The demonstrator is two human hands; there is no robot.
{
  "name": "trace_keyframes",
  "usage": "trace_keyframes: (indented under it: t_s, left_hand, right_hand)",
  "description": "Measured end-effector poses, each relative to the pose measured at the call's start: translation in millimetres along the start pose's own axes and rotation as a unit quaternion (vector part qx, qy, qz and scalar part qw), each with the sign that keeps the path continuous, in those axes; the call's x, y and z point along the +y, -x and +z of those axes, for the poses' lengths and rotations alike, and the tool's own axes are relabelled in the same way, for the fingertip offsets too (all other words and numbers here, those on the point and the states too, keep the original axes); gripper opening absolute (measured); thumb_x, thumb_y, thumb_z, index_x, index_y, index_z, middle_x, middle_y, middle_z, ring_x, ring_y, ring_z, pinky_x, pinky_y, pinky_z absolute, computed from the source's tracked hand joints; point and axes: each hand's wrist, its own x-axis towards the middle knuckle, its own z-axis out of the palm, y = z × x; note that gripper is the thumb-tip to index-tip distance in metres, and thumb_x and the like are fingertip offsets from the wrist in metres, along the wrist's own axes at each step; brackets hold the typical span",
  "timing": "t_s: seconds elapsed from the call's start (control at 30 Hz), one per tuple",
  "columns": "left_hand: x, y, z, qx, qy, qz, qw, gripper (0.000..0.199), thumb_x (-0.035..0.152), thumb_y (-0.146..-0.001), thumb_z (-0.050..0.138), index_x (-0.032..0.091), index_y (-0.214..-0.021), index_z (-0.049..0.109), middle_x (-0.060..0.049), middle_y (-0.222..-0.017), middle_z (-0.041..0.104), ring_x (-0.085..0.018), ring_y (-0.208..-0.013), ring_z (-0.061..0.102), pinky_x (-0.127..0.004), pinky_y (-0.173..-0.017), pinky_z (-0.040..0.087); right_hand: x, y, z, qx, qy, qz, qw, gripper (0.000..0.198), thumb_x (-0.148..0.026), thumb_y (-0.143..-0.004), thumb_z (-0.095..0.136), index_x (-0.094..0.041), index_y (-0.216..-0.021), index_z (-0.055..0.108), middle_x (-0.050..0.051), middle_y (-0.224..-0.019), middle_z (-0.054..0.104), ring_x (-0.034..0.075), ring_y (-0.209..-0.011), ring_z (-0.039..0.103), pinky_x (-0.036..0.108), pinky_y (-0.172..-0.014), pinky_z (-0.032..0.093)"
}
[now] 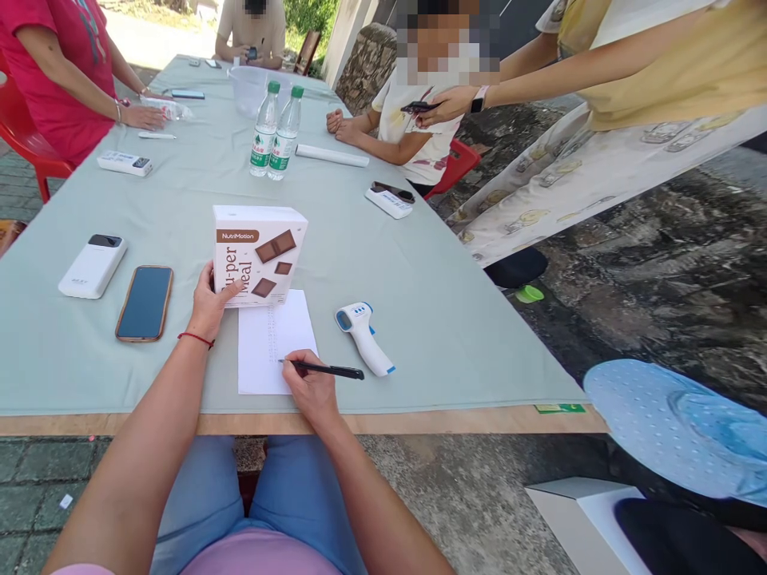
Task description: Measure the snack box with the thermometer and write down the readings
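my right hand (311, 390) was closed around a black pen (327, 369), its tip on the white sheet of paper (269, 351) near the table's front edge. my left hand (209, 303) gripped the side of the chocolate meal box (260, 254) standing just behind the sheet. a thermometer gun (364, 334) lay just right of the paper.

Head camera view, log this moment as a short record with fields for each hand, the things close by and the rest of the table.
left hand: left hand holds the side of the white box, which stands on the table
right hand: right hand grips a black pen, tip on the paper sheet
close by: thermometer gun right of the sheet; smartphone and power bank to the left
further off: two water bottles; other people seated and standing around
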Motion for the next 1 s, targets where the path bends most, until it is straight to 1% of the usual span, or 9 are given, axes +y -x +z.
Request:
trace_keyframes:
  t_s: [0.17,0.37,0.57,0.63,0.7,0.77,0.87,0.93,1.0]
  left_hand:
    - [3,1,1,0.007,0.01,-0.009,1.0,0.079,0.042,-0.054,0.093,0.024,-0.124,0.059,-0.009,-0.125,0.067,-0.032,-0.124,0.06,-0.052,-0.107,0.048]
    - [2,0,0,0.001,-0.001,-0.001,1.0,0.076,0.044,-0.059,0.091,0.025,-0.125,0.059,-0.009,-0.126,0.067,-0.031,-0.121,0.062,-0.051,-0.104,0.05]
    - [4,1,-1,0.028,-0.004,0.004,1.0,0.075,0.043,-0.061,0.09,0.023,-0.126,0.058,-0.01,-0.125,0.067,-0.029,-0.119,0.062,-0.049,-0.104,0.049]
    - [8,3,1,0.034,0.01,0.0,0.999,0.075,0.043,-0.061,0.09,0.022,-0.126,0.058,-0.01,-0.125,0.067,-0.028,-0.118,0.063,-0.048,-0.104,0.049]
    - [13,5,3,0.043,0.037,-0.008,0.998,0.074,0.043,-0.061,0.091,0.021,-0.123,0.06,-0.011,-0.126,0.067,-0.028,-0.118,0.063,-0.046,-0.104,0.05]
    - [17,6,5,0.061,0.065,-0.016,0.996,0.073,0.044,-0.059,0.092,0.019,-0.12,0.061,-0.011,-0.126,0.067,-0.027,-0.117,0.064,-0.043,-0.103,0.05]
    - [21,8,7,0.093,0.09,-0.024,0.991,0.073,0.045,-0.054,0.094,0.019,-0.115,0.063,-0.011,-0.124,0.068,-0.026,-0.114,0.065,-0.041,-0.098,0.052]
    - [23,9,9,0.103,0.101,-0.031,0.989,0.071,0.045,-0.052,0.095,0.019,-0.11,0.064,-0.01,-0.121,0.069,-0.025,-0.111,0.066,-0.04,-0.095,0.054]
    - [25,9,9,0.106,0.108,-0.041,0.988,0.068,0.043,-0.05,0.095,0.018,-0.105,0.064,-0.01,-0.117,0.07,-0.024,-0.106,0.067,-0.04,-0.093,0.054]
  right_hand:
    - [-1,0,-1,0.01,-0.005,0.001,1.0,0.017,-0.04,-0.071,0.055,-0.024,-0.07,0.06,-0.003,-0.056,0.055,0.016,-0.055,0.051,0.029,-0.056,0.044]
    - [-5,-3,-17,0.011,0.006,0.001,1.0,0.033,-0.054,-0.084,0.049,-0.023,-0.073,0.057,0.0,-0.063,0.061,0.018,-0.062,0.057,0.031,-0.062,0.046]
    - [2,-15,-29,-0.043,0.117,0.041,0.991,0.036,-0.051,-0.079,0.06,-0.021,-0.097,0.069,-0.002,-0.058,0.061,0.021,-0.059,0.059,0.031,-0.059,0.04]
    - [7,-18,-31,-0.036,0.16,0.026,0.986,0.041,-0.052,-0.08,0.06,-0.021,-0.105,0.07,-0.002,-0.058,0.061,0.022,-0.062,0.06,0.031,-0.06,0.04]
    - [12,-21,-34,0.001,0.201,0.006,0.98,0.046,-0.056,-0.084,0.056,-0.02,-0.109,0.07,0.002,-0.07,0.066,0.023,-0.07,0.062,0.033,-0.065,0.043]
    - [16,-27,-41,0.067,0.252,-0.024,0.965,0.05,-0.056,-0.088,0.051,-0.018,-0.115,0.069,0.01,-0.094,0.07,0.027,-0.086,0.063,0.038,-0.075,0.046]
    - [22,-39,-58,0.169,0.355,-0.032,0.919,0.055,-0.05,-0.086,0.055,-0.014,-0.126,0.063,0.022,-0.13,0.059,0.036,-0.118,0.055,0.048,-0.094,0.042]
    - [25,-47,-70,0.168,0.415,0.017,0.894,0.057,-0.047,-0.086,0.059,-0.013,-0.132,0.058,0.024,-0.135,0.056,0.039,-0.125,0.05,0.051,-0.099,0.039]
    - [27,-53,-79,0.119,0.444,0.065,0.886,0.055,-0.044,-0.088,0.059,-0.013,-0.133,0.057,0.023,-0.129,0.059,0.038,-0.121,0.053,0.05,-0.098,0.04]
